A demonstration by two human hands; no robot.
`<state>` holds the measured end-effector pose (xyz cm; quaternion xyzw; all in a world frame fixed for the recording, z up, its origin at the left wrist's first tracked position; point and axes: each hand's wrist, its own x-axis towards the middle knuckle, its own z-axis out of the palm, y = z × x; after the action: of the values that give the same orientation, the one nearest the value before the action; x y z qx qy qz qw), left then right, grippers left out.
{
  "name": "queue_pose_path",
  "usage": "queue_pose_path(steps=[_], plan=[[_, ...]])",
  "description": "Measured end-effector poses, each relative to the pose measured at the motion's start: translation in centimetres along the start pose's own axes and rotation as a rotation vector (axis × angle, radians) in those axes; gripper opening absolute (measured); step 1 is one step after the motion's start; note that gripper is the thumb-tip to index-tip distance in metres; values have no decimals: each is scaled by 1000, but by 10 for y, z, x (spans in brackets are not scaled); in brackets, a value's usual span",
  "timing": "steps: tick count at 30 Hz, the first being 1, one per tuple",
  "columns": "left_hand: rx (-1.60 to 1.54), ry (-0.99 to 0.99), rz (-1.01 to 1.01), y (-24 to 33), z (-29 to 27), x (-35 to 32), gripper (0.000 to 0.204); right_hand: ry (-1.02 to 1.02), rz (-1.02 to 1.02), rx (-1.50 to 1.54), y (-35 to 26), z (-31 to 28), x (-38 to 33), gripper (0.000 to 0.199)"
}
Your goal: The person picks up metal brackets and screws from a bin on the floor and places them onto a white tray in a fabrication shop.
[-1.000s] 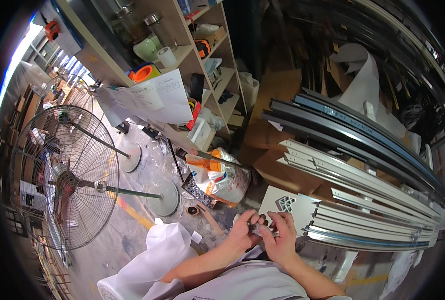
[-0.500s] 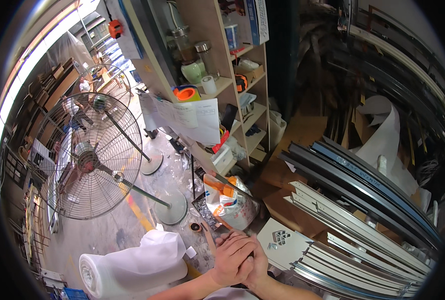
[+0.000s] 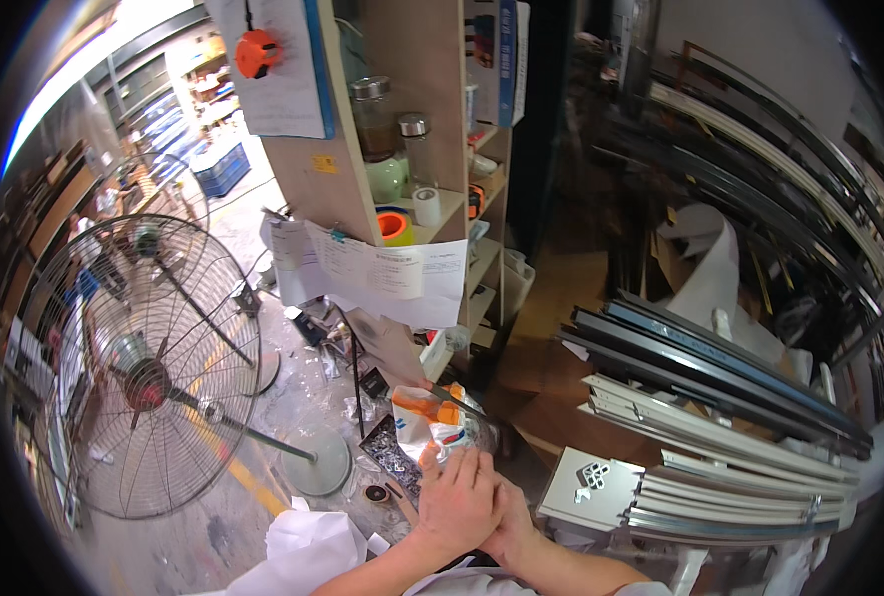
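My left hand (image 3: 459, 505) lies over my right hand (image 3: 509, 521), the two clasped together at the lower middle in front of my body. The left fingers are bent over the right hand. Most of the right fingers are hidden beneath, and no object shows between the palms. Just beyond the hands sits a white and orange plastic bag (image 3: 428, 425). Left of it is a dark tray (image 3: 387, 452) of small bits, with a small dark roll (image 3: 375, 493) on the floor. To the right, a pale flat panel (image 3: 561, 490) carries a small metal piece with holes (image 3: 593, 477).
A large wire-caged fan (image 3: 144, 397) stands at the left on a round base (image 3: 315, 465). White wrapping sheet (image 3: 313, 544) lies near the front. A wooden shelf (image 3: 362, 214) with papers (image 3: 407, 278) rises ahead. Long metal profiles (image 3: 710, 358) are stacked at the right.
The view has turned, so the fan sits lower and the shelf shows more fully. My hands stay clasped; the left now covers more of the right.
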<state>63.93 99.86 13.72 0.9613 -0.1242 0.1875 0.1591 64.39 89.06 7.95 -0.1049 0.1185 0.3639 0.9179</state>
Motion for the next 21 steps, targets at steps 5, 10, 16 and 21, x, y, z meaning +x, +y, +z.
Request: queue_pose_path(steps=[5, 10, 16, 21], plan=[[-97, -16, -11, -34, 3, 5, 41, 25, -5, 23, 12, 13, 30, 29], [-499, 279, 46, -49, -9, 11, 28, 421, 65, -180, -11, 92, 58, 27], [-460, 183, -221, -94, -9, -15, 26, 448, -96, -171, -110, 34, 191, 35], [-359, 54, -464, -125, 13, 0, 23, 423, -283, -134, -215, -56, 336, 31]])
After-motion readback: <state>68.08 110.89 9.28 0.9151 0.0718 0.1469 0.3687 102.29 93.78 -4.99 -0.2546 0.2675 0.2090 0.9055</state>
